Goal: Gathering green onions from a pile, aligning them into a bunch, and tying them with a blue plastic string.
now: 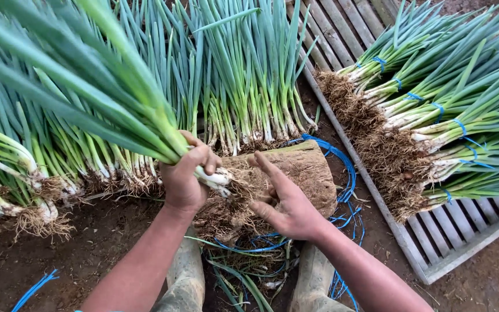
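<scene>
Currently, my left hand (185, 176) is closed in a fist around a bunch of green onions (116, 98), gripping it just above the white bulbs. The bunch's long axis runs from the grip up and to the left, leaves rising toward the camera, while the root ends (235, 188) point right, toward my right hand (287, 205). That hand is spread flat, fingers extended and holding nothing, its fingertips touching the roots from the right; it is the nearer hand to the root end. Below the hands, my trouser legs (186, 277) stand on bare dark soil (59, 254), with loose blue ties (330, 225) scattered about. Just beyond the roots lies a worn wooden block (310, 170). Farther out, untied green onions (249, 86) lie in rows on the left and centre. On the right, tied bundles (434, 115) with blue bands rest on a slatted wooden pallet (463, 237).
</scene>
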